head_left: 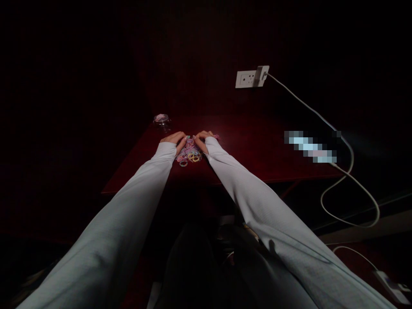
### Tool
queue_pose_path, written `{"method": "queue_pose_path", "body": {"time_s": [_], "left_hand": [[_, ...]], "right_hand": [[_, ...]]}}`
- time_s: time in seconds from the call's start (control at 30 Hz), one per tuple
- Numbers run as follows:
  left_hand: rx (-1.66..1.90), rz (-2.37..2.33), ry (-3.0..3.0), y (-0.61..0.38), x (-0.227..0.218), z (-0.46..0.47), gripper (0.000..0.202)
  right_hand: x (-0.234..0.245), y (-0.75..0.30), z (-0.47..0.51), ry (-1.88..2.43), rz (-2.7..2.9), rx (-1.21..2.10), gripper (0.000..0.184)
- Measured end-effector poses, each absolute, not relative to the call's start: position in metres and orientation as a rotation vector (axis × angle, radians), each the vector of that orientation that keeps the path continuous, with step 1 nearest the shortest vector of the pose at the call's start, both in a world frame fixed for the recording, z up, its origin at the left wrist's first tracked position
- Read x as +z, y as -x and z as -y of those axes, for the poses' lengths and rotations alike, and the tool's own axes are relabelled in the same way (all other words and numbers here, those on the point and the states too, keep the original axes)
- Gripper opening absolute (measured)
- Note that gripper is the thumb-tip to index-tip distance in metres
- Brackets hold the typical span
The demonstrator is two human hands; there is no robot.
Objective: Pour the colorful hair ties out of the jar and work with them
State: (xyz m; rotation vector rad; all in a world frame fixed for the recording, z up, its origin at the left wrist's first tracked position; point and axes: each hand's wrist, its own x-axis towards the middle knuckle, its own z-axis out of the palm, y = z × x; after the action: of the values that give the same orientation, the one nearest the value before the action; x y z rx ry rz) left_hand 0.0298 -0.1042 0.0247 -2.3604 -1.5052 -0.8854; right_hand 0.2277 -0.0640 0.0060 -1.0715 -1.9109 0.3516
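Note:
A heap of small coloured hair ties (189, 152), in pink, purple, yellow and green, lies on the dark red table (251, 159) between my two hands. My left hand (174, 139) is at the heap's left side, its fingers closed in a pinch. A bit of green, which looks like a hair tie, shows at those fingertips. Across from it, my right hand (202, 138) has its fingers bent and closed at the heap's right edge; what they hold is too small to make out. Some pink hair ties (216, 137) show just past the right hand.
A clear jar (162, 121) with something pink at its top stands at the table's back left. On the right lies a blurred-out device (310, 147), with a white cable (305, 103) running to a charger (262, 74) in the wall socket (246, 79). A power strip (391, 285) lies lower right.

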Motion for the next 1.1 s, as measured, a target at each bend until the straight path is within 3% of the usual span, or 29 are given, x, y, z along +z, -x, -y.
{"method": "queue_pose_path", "body": {"time_s": [0.27,0.53,1.1], "left_hand": [[-0.880,1.526,2.347,-0.030,0.025,0.106,0.036],[-0.910,1.491,2.342,-0.028,0.022,0.102,0.038],[-0.891,1.591,2.350,-0.030,0.027,0.107,0.037]], "right_hand": [[0.006,-0.228,0.064,1.078,1.871,0.362,0.030],[0.011,-0.234,0.073,1.033,1.987,0.323,0.012],[0.013,-0.236,0.074,1.020,1.984,0.329,0.010]]}}
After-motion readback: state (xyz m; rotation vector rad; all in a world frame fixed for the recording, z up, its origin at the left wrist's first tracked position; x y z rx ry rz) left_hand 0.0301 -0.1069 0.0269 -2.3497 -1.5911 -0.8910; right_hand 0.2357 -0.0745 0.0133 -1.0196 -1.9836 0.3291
